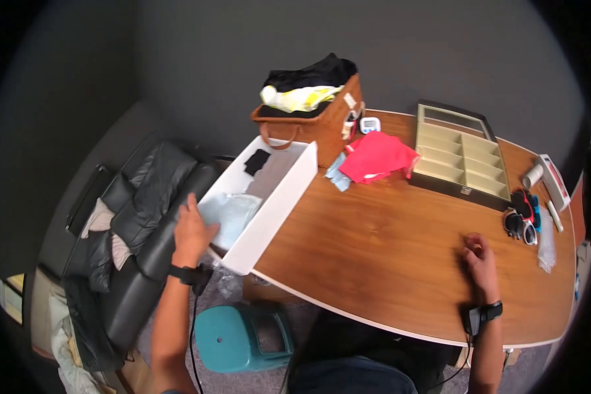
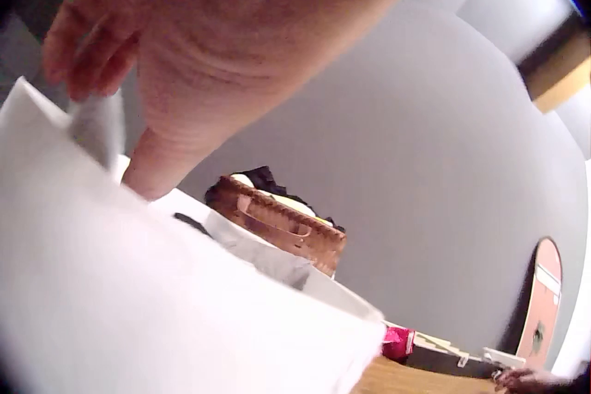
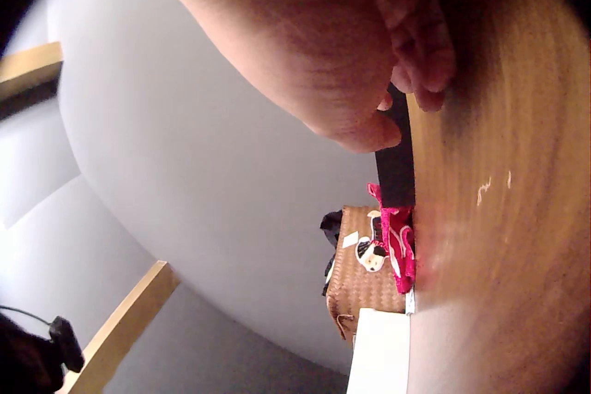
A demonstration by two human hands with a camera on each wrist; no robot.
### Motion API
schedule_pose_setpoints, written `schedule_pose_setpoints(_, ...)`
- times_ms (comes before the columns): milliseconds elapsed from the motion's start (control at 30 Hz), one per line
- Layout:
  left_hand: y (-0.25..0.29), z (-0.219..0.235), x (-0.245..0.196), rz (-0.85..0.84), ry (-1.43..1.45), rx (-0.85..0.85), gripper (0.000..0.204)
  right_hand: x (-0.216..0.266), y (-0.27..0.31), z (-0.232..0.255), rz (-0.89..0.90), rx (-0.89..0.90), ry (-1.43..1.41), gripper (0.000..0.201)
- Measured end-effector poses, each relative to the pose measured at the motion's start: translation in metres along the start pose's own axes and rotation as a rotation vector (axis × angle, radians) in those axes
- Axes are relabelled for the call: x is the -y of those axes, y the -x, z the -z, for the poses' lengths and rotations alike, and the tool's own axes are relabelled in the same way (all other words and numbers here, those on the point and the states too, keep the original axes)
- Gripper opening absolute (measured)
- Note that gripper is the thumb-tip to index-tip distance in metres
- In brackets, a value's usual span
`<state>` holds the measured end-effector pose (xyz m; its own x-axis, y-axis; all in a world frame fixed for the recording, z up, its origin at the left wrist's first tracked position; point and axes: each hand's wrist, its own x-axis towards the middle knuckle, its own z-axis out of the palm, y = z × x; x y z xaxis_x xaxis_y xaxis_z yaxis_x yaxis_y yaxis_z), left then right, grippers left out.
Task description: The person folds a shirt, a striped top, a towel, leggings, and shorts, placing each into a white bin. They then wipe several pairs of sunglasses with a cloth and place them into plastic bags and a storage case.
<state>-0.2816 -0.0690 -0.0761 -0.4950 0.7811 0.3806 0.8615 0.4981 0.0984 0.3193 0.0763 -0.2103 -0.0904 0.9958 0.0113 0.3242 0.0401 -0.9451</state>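
My left hand [image 1: 194,233] is at the near left end of a long white box [image 1: 279,226], thumb spread toward a pale blue, see-through packet [image 1: 233,213] inside. In the left wrist view, its fingers [image 2: 106,43] bend down over the box wall beside something pale grey, with the thumb apart from them. Grey cloth [image 1: 274,174] and a small black folded cloth [image 1: 257,161] lie farther back in the box. At the right side of the wooden table, my right hand [image 1: 482,262] has loosely bent fingers and holds nothing.
A brown basket [image 1: 308,134] of clothes stands behind the box, beside red cloth [image 1: 381,157] and a small timer [image 1: 370,125]. A compartment case [image 1: 463,157] with its lid raised sits at the back. Sunglasses [image 1: 529,232] lie right. A teal stool [image 1: 223,338] stands below the table edge.
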Motion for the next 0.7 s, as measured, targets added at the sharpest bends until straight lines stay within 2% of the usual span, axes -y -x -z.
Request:
schedule_pose_setpoints(33, -0.003, 0.0, -0.005, -0.121, -0.055, -0.076, 0.082, 0.007, 0.003, 0.0, -0.064, 0.007, -0.035, 0.033)
schedule_pose_setpoints(100, -0.008, 0.003, -0.03, -0.3, 0.055, -0.143, 0.067, 0.002, 0.001, -0.001, -0.007, -0.006, -0.034, 0.032)
schedule_pose_setpoints(133, -0.01, 0.004, -0.048, -0.318, 0.07, -0.138, 0.067, 0.01, 0.003, -0.001, -0.018, 0.011, -0.039, 0.03)
schedule_pose_setpoints(200, -0.011, 0.001, -0.099, -0.359, 0.405, 0.136, 0.05, 0.017, 0.005, -0.003, -0.041, 0.021, -0.093, 0.025)
schedule_pose_setpoints(233, -0.01, -0.003, -0.128, -0.413, 0.498, 0.151, 0.033, 0.014, 0.003, -0.004, -0.038, 0.046, -0.144, 0.023)
schedule_pose_setpoints(267, -0.014, -0.02, -0.147, -0.475, 0.561, 0.174, 0.033, 0.014, 0.003, -0.005, -0.039, 0.036, -0.145, 0.023)
schedule_pose_setpoints(333, -0.03, -0.058, -0.193, -0.637, 0.573, 0.168, 0.034, 0.014, 0.002, -0.007, -0.053, 0.137, -0.232, 0.018)
schedule_pose_setpoints(400, -0.048, -0.097, -0.238, -0.625, 0.582, 0.264, 0.037, 0.013, 0.003, -0.006, -0.054, 0.156, -0.233, 0.017)
schedule_pose_setpoints(433, -0.056, -0.12, -0.256, -0.642, 0.591, 0.255, 0.037, 0.013, 0.003, -0.004, -0.059, 0.167, -0.24, 0.017)
schedule_pose_setpoints(500, -0.068, -0.159, -0.287, -0.654, 0.466, -0.038, 0.04, 0.01, 0.003, -0.001, -0.071, 0.157, -0.287, 0.017)
schedule_pose_setpoints(533, -0.069, -0.159, -0.301, -0.595, 0.418, 0.089, 0.045, 0.007, 0.001, 0.001, -0.079, 0.187, -0.292, 0.017)
schedule_pose_setpoints(633, -0.081, -0.181, -0.312, -0.627, 0.306, 0.137, 0.037, 0.004, -0.002, 0.001, -0.07, 0.232, -0.244, 0.016)
schedule_pose_setpoints(667, -0.091, -0.178, -0.314, -0.641, 0.319, 0.163, 0.025, 0.008, -0.002, 0.001, -0.085, 0.231, -0.235, 0.015)
schedule_pose_setpoints(700, -0.098, -0.178, -0.317, -0.653, 0.318, 0.165, 0.025, 0.01, -0.001, 0.002, -0.105, 0.234, -0.228, 0.014)
